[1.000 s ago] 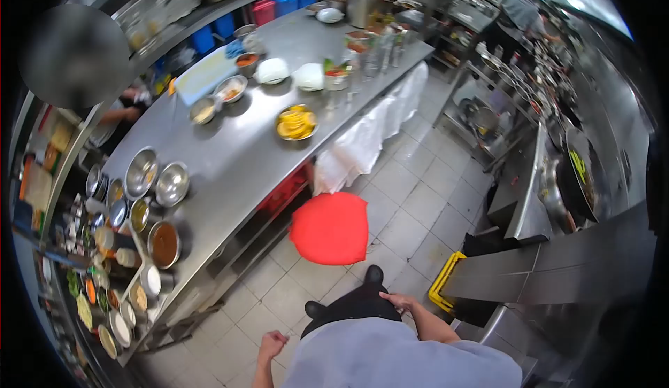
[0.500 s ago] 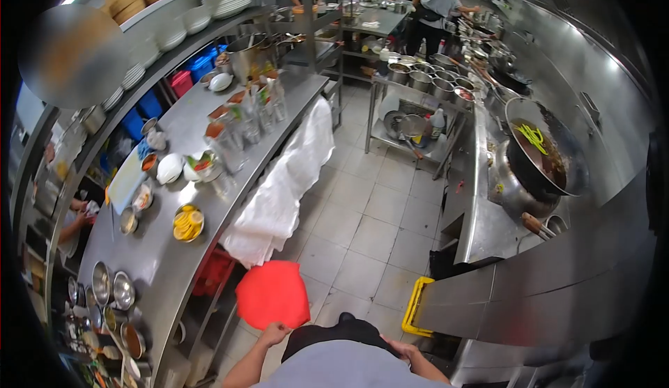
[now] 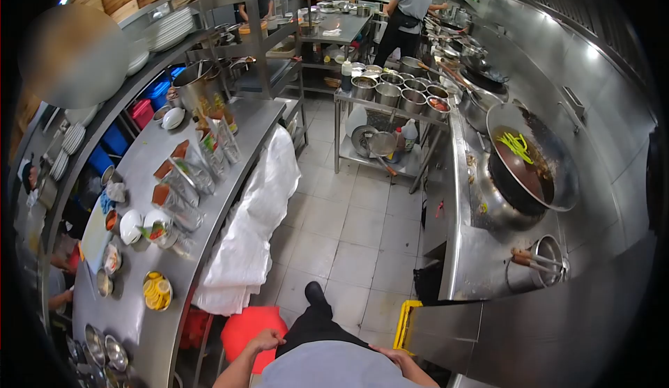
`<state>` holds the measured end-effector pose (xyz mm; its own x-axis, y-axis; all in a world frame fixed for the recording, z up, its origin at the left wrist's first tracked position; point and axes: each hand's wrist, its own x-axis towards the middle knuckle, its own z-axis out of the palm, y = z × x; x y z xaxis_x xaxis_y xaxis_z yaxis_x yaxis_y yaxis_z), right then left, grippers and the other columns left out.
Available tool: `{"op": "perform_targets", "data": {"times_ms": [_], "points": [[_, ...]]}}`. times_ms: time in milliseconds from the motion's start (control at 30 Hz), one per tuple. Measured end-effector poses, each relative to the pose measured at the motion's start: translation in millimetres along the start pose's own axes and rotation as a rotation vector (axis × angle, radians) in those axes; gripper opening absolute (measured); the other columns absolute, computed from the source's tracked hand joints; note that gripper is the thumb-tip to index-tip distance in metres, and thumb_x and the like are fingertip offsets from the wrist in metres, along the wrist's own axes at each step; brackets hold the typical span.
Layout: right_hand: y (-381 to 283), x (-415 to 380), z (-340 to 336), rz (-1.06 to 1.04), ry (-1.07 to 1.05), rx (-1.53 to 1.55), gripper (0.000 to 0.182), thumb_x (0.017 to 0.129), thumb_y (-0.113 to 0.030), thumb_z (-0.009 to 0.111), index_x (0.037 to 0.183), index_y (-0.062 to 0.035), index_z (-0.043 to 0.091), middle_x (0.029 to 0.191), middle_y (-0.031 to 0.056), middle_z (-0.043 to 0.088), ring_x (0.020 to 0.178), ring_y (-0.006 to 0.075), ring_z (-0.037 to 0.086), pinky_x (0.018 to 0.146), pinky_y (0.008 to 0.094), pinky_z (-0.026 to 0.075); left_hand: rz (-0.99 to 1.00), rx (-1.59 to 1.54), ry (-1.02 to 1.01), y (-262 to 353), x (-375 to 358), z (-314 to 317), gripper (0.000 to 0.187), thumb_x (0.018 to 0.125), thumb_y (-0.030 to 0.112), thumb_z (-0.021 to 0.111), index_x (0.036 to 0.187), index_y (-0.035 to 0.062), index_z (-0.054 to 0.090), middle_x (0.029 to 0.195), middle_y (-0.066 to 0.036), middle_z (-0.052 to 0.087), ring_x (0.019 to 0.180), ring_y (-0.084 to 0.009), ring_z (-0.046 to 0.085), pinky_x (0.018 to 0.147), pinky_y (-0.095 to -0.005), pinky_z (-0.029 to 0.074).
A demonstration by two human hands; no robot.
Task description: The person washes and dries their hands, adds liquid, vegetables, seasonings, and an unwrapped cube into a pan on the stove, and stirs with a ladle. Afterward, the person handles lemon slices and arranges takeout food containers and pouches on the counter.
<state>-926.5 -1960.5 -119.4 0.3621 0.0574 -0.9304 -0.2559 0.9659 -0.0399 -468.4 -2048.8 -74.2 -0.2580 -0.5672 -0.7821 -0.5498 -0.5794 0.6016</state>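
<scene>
My left hand is at my left thigh, its fingers curled closed; what they hold, if anything, is hidden. Just behind it is a red stool-like item, partly covered by my forearm. My right hand rests low against my right hip, its fingertips blurred against my clothing. White sheeting hangs along the side of the steel counter, forward of the red item.
A yellow frame stands at right, near the stove edge. Ahead are a trolley of pots and a wok with green vegetables. A person in grey stands farther off. Lemon slices sit on the left counter.
The view has moved forward along the aisle, with the counter items and trolley nearer. One of my feet now shows ahead of me. Both hands stay low beside my body.
</scene>
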Motion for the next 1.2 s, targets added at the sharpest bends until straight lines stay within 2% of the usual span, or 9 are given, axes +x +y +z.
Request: {"op": "perform_targets", "data": {"times_ms": [133,300,367,400,433,600,700,933,1200], "points": [[-83.9,-32.2,0.1,-0.128,0.173,-0.067,0.091,0.080,-0.078,0.037,0.139,-0.0090,0.042,0.136,0.0137,0.048,0.125,0.0275,0.045,0.101,0.0455,0.036,0.206,0.053,0.234,19.1,66.2,-35.8,0.024,0.078,0.021,0.071,0.065,0.0048,0.060,0.065,-0.008,0.062,0.063,-0.0169,0.058,0.060,-0.0331,0.047],[-202.2,-38.1,-34.4,-0.168,0.339,-0.404,0.086,0.083,-0.076,0.035,0.125,-0.0043,0.056,0.118,0.0123,0.061,0.104,0.0271,0.059,0.081,0.0446,0.050,0.306,0.050,0.407,96.0,82.1,-95.6,0.021,0.074,0.024,0.067,0.068,0.0050,0.061,0.070,-0.013,0.065,0.067,-0.0247,0.064,0.065,-0.0390,0.050],[-245.8,-59.5,-30.3,-0.233,0.449,-0.405,0.082,0.083,-0.074,0.039,0.123,-0.0044,0.057,0.114,0.0138,0.062,0.101,0.0270,0.060,0.074,0.0416,0.052,0.203,0.109,0.501,91.4,92.1,-114.2,0.020,0.073,0.024,0.067,0.074,0.0046,0.061,0.070,-0.013,0.064,0.068,-0.0267,0.064,0.063,-0.0378,0.049],[-262.5,-60.0,-33.3,-0.212,0.430,-0.451,0.082,0.083,-0.074,0.039,0.123,-0.0044,0.057,0.114,0.0138,0.062,0.101,0.0270,0.060,0.074,0.0416,0.052,0.206,0.104,0.537,89.9,92.9,-121.3,0.018,0.078,0.020,0.067,0.076,0.0041,0.060,0.066,-0.007,0.060,0.064,-0.0158,0.056,0.062,-0.0330,0.046],[-280.2,-57.6,-39.2,-0.253,0.456,-0.433,0.076,0.084,-0.070,0.042,0.118,-0.0039,0.059,0.108,0.0127,0.063,0.093,0.0255,0.060,0.071,0.0404,0.052,0.173,0.069,0.562,85.8,90.4,-126.2,0.018,0.078,0.020,0.067,0.076,0.0041,0.060,0.066,-0.007,0.060,0.064,-0.0158,0.056,0.062,-0.0330,0.046],[-366.2,-34.4,-69.5,-0.346,0.492,-0.530,0.046,0.091,-0.047,0.054,0.095,-0.0019,0.062,0.072,0.0026,0.056,0.059,0.0149,0.052,0.053,0.0349,0.046,0.032,-0.076,0.761,77.4,61.9,-125.5,0.023,0.075,0.023,0.070,0.082,0.0034,0.060,0.075,-0.012,0.064,0.072,-0.0250,0.063,0.065,-0.0372,0.050],[-426.9,-21.4,-76.5,-0.458,0.464,-0.628,0.043,0.093,-0.044,0.053,0.094,-0.0017,0.062,0.069,0.0038,0.057,0.054,0.0142,0.052,0.046,0.0318,0.040,-0.071,-0.203,0.863,78.1,45.7,-101.7,0.026,0.075,0.023,0.070,0.086,0.0025,0.060,0.079,-0.012,0.065,0.074,-0.0243,0.064,0.067,-0.0360,0.050],[-605.7,1.1,-81.8,-0.564,0.295,-1.079,0.028,0.087,-0.024,0.063,0.102,-0.0011,0.057,0.078,0.0080,0.062,0.061,0.0160,0.062,0.048,0.0293,0.050,-0.172,-0.543,1.084,136.4,14.5,-53.4,0.024,0.079,0.015,0.067,0.094,-0.0005,0.058,0.085,-0.012,0.064,0.079,-0.0225,0.062,0.072,-0.0352,0.050],[-734.3,-12.7,44.3,-0.826,0.216,-1.239,0.039,0.088,-0.026,0.061,0.116,0.0003,0.054,0.087,0.0086,0.062,0.068,0.0148,0.062,0.054,0.0266,0.050,-0.195,-0.682,1.162,147.6,13.3,-30.8,0.027,0.080,0.015,0.069,0.098,-0.0011,0.057,0.089,-0.012,0.064,0.080,-0.0199,0.062,0.072,-0.0324,0.050]]}}
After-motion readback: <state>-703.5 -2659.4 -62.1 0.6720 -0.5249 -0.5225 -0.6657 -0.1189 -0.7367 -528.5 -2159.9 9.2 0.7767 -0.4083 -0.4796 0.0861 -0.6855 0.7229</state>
